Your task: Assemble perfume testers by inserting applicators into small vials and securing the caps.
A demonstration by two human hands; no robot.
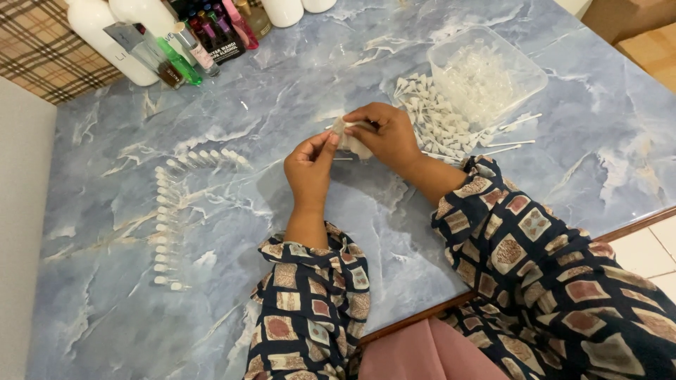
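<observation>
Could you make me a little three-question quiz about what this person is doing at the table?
1. True or false: both hands are on one small whitish piece.
2. The loose heap of white sprayer parts lies: A) beside the clear plastic tub B) inside it C) on the floor.
3. How are the small white pieces left of the left hand laid out?

Key: 1 true, with the right hand gripping it too. 2 A. 3 In a curved row on the marble-patterned table.

Small white plastic caps [163,225] are lying in a curved row on the blue marbled tabletop [105,317]. Coloured glass bottles [201,39] are standing beside tall white bottles [98,32] at the far edge.
</observation>
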